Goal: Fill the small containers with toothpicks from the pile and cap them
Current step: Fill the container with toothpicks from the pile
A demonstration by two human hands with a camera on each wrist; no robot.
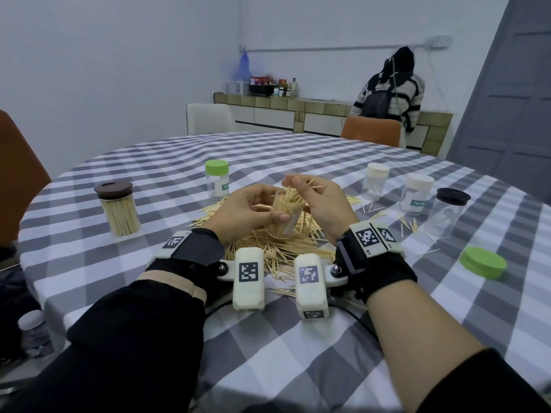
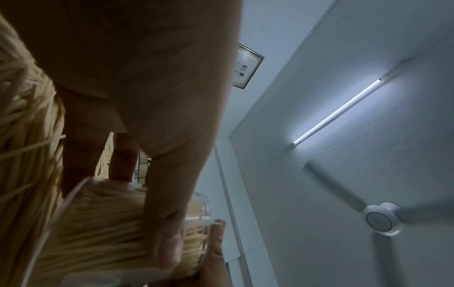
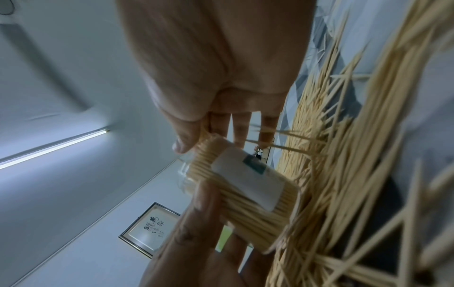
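My left hand (image 1: 256, 205) grips a small clear container (image 1: 284, 217) packed with toothpicks, tilted just above the toothpick pile (image 1: 280, 251). The left wrist view shows the same container (image 2: 110, 233) with my thumb across its wall. My right hand (image 1: 310, 198) pinches a bunch of toothpicks (image 1: 301, 187) at the container's mouth, some splayed out between its fingers. In the right wrist view the container (image 3: 245, 184) shows a white label, and its mouth is under my right thumb. A loose green lid (image 1: 483, 262) lies at the right.
On the checked tablecloth stand a brown-lidded jar (image 1: 119, 211) full of toothpicks, a green-capped container (image 1: 217, 180), two white-capped containers (image 1: 376, 181) (image 1: 417, 193) and an empty black-lidded jar (image 1: 447, 214). Stray toothpicks lie at the right. A person stands at the far counter.
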